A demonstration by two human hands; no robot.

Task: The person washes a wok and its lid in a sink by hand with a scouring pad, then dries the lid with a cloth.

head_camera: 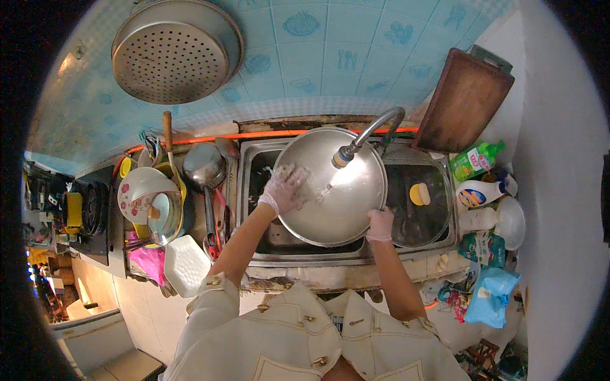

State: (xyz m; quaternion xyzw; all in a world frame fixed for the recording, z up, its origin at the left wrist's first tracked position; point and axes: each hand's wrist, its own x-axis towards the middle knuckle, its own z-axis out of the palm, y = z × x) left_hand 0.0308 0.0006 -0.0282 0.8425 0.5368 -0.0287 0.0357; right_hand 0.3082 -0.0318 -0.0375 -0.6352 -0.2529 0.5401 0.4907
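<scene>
A large round metal basin (324, 209) sits over the left bowl of a steel double sink (305, 259), beneath a faucet (343, 156). My left hand (287, 188), in a thin clear glove, lies with spread fingers on the basin's inner left side. With my right hand (381, 224), gloved too, I grip the basin's lower right rim. A yellow and cream sponge (420, 194) rests on a round glass lid (405, 228) over the right bowl.
Stacked bowls (143, 190), a saucepan (205, 166) and a white hexagonal tray (187, 266) crowd the left. Bottles, including a green one (476, 161), line the right edge. A wooden cutting board (464, 102) leans behind them. A perforated steamer pot (171, 62) hangs upper left.
</scene>
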